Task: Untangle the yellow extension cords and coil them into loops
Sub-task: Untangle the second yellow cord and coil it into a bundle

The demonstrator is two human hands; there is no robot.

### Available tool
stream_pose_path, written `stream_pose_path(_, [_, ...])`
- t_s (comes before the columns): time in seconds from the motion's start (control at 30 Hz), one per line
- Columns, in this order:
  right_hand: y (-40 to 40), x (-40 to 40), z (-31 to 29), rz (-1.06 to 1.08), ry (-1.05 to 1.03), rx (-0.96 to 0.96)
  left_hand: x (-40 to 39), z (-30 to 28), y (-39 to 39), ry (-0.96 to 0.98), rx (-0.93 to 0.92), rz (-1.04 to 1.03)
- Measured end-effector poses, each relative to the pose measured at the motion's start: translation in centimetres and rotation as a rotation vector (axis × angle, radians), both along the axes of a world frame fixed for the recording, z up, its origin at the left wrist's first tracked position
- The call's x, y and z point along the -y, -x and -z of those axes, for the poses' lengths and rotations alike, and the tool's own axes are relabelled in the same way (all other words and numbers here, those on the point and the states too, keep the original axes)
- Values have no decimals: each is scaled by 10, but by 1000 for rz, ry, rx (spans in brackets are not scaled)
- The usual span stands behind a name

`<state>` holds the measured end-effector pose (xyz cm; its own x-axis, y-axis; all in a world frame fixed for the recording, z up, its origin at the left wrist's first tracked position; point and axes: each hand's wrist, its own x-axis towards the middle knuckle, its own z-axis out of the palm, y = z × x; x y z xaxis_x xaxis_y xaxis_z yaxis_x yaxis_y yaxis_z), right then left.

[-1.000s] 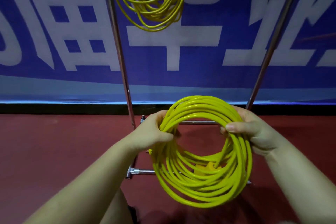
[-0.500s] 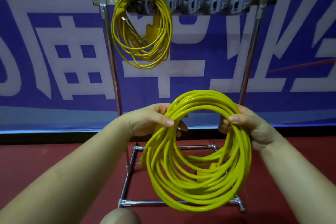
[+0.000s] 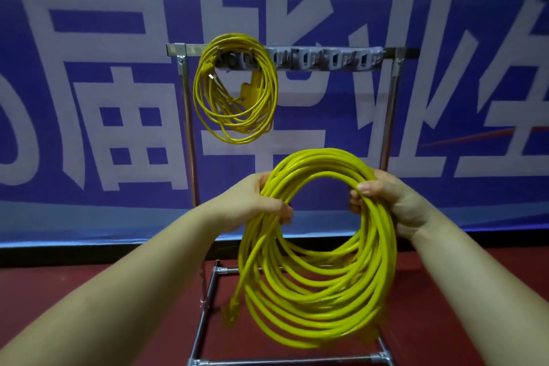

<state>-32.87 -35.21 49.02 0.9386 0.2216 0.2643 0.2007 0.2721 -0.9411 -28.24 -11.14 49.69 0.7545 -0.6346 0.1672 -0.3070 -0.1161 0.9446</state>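
A large coil of yellow extension cord [image 3: 315, 300] hangs upright in front of me, held in both hands. My left hand [image 3: 252, 202] grips the coil's upper left side with fingers curled round the strands. My right hand [image 3: 392, 199] grips the upper right side, thumb over the strands. A loose plug end [image 3: 230, 310] dangles at the coil's lower left. A second, thinner yellow cord coil [image 3: 234, 89] hangs from the hooks at the left end of the rack's top bar.
A metal pipe rack [image 3: 187, 116] stands on the red floor [image 3: 74, 291], its grey hook rail [image 3: 329, 59] along the top bar and its base frame [image 3: 285, 361] below the coil. A blue banner [image 3: 445, 9] with white characters hangs behind.
The view has tilted up, so the whole rack and the hanging coil show. Both hands have lifted the large coil higher, and its plug end now swings loose at the lower left.
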Motion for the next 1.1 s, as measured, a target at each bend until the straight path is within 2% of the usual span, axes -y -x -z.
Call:
stream_pose_path(0.17, [1,14,-25,16,124,24,16,-10,2,121,68,-126])
stream_pose_path(0.43, [-11,60,-68,103,348,57,63,-62,-32,120,170,-139])
stream_pose_path(0.6, [-40,95,-102,233,331,123,99,-107,-69,-12,301,-88])
stream_pose_path(0.77, [-75,128,-140,369,374,189,134,-150,-107,-66,398,-75])
stream_pose_path(1.1, [-182,176,-202,545,258,323,196,-222,-200,-76,647,-245])
